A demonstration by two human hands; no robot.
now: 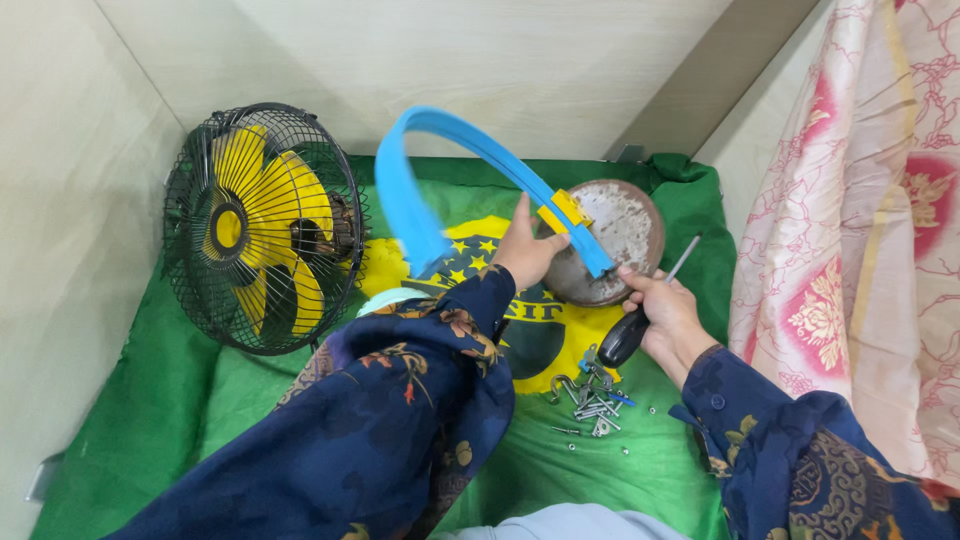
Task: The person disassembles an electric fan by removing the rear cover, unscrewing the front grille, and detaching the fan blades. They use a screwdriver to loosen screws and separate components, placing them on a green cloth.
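Blue plastic band, gripped in the closed left hand, may spring loose; right hand, fisted on the screwdriver, risks scattering loose screws.

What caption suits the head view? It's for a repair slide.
Left hand lifts a blue band off a round base; right hand holds a screwdriver beside a fan.

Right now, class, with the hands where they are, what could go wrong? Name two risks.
1. The left hand grips the long blue band, which arcs close to the fan; it might swing against the cage.
2. The right hand holds a screwdriver above loose screws on the green cloth; a sleeve could scatter them.
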